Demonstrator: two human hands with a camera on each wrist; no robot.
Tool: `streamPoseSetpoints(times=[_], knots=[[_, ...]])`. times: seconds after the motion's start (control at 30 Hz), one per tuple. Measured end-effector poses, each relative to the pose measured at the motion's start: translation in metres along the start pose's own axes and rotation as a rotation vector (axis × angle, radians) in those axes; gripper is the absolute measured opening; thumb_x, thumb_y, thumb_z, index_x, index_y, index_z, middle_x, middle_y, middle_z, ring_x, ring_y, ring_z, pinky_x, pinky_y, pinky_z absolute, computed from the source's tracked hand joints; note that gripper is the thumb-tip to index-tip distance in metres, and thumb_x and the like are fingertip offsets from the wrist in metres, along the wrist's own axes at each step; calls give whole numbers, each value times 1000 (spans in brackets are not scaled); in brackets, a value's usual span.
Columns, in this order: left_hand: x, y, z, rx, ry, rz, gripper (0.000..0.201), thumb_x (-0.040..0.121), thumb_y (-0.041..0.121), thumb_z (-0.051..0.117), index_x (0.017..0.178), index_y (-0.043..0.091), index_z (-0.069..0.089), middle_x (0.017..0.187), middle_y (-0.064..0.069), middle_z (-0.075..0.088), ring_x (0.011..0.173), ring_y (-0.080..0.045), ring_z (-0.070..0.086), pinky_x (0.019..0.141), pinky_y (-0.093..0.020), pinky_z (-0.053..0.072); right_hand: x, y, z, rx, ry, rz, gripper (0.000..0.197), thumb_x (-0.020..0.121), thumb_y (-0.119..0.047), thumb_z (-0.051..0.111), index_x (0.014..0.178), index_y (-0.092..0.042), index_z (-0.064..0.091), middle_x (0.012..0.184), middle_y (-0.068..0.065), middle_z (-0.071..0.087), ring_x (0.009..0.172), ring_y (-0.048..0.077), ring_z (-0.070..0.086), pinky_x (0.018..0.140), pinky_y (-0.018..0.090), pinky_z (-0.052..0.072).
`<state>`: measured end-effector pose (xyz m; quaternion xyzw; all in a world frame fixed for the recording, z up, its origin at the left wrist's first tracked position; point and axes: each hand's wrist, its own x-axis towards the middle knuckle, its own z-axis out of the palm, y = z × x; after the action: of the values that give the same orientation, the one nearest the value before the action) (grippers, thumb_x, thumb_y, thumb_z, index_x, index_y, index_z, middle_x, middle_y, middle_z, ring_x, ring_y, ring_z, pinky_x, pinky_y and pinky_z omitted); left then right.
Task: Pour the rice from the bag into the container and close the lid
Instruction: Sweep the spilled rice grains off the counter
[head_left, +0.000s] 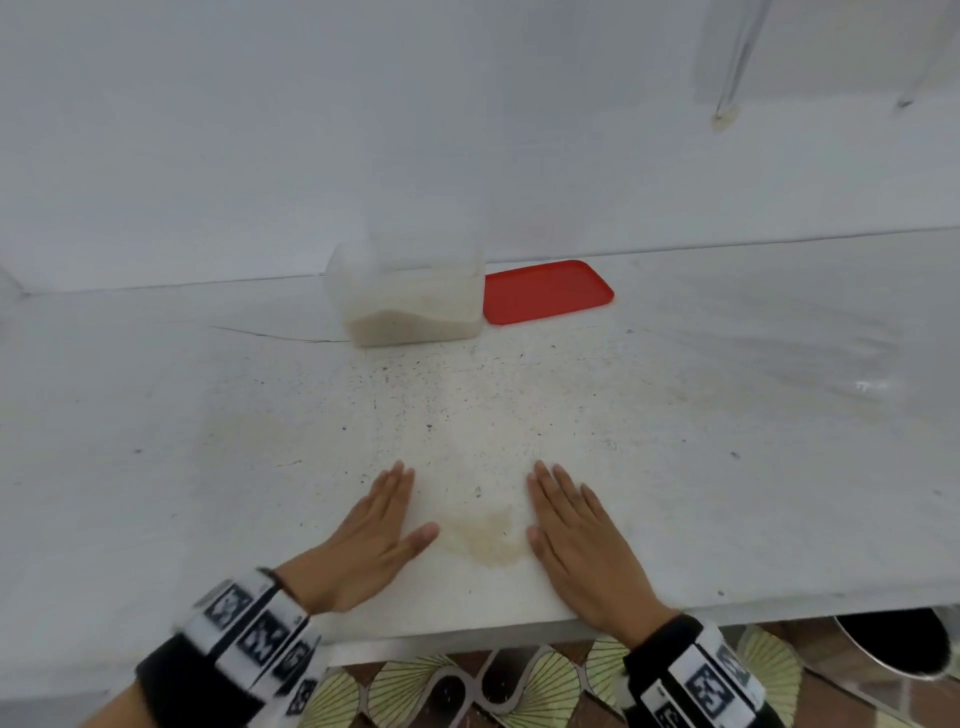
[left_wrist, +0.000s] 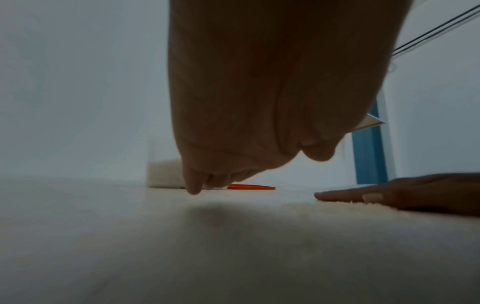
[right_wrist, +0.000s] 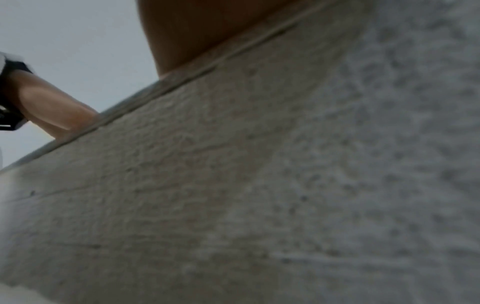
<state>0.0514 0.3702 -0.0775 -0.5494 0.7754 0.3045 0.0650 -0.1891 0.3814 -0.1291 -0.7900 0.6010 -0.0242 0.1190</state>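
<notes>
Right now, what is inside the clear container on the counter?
The clear container holds rice, higher on its right side. It has no lid on; the red lid lies beside it. Anything buried under the rice is hidden.

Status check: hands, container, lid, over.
Left hand and right hand open, flat on counter. Container holds rice, uncovered; red lid beside it. Path clear.

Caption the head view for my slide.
Both hands, left hand and right hand, flat beside spilled rice; container open, red lid beside.
</notes>
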Motion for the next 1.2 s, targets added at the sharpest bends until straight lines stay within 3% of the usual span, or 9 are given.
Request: streamPoseSetpoints(times=[0.07,0.17,0.3,0.37,0.43,0.67,0.87,1.0,1.2], knots=[[-13,-5,13,10,65,-40,116,37,92,-23,129,22,-38,136,7,-45,129,-6,-37,104,-20,-19,1,-6,7,-5,12,-12,58,101,-37,7,137,-7,41,144,9,41,130,22,42,107,29,11],[-22,-2,39,40,161,-95,113,37,85,-35,126,15,-42,133,1,-51,128,-11,-42,100,-17,-31,1,-16,8,13,28,-22,60,101,-39,7,136,-8,43,143,8,43,130,22,42,106,32,13],[-9,5,60,154,284,-92,98,71,75,-24,141,6,-22,148,-8,-29,135,-11,-29,108,-25,-19,2,-17,1,65,-26,-135,88,71,-67,-31,143,-19,-14,151,-4,-19,142,12,-16,110,24,-18],[-1,8,62,220,252,-82,75,95,57,2,145,2,13,153,-13,14,140,-16,5,108,-31,7,1,-9,-3,128,-44,-157,93,61,-75,-31,138,-23,-26,146,-10,-32,135,5,-30,106,19,-24],[9,12,61,270,249,-2,63,100,47,9,143,5,26,149,-10,30,137,-16,18,104,-34,18,-4,1,-3,81,-63,-163,95,64,-80,-24,140,-23,-25,146,-11,-33,134,3,-34,109,22,-23],[14,6,45,138,316,192,85,74,73,-13,139,19,-24,144,11,-34,133,2,-30,109,-16,-20,-9,4,-11,9,-122,-191,105,63,-89,-2,138,-22,-30,143,-12,-39,131,2,-37,111,30,-20],[25,-5,44,211,308,298,79,80,70,-14,144,24,-4,152,11,-13,138,1,-16,112,-21,-14,5,-6,-14,-8,-136,-165,107,57,-89,1,136,-22,-29,146,-9,-34,136,8,-31,111,31,-20],[21,0,32,-232,309,285,63,86,68,6,141,38,17,143,31,11,130,22,-1,108,-6,-1,9,6,-19,43,-180,-207,121,48,-96,2,134,-19,-33,146,-9,-36,133,7,-36,111,30,-19],[36,2,34,91,273,245,93,65,79,-22,140,26,-14,150,12,-20,134,3,-26,105,-11,-21,-5,29,-30,-34,-196,-116,127,40,-98,-13,128,-11,-41,137,-10,-46,130,8,-41,112,32,-21]])
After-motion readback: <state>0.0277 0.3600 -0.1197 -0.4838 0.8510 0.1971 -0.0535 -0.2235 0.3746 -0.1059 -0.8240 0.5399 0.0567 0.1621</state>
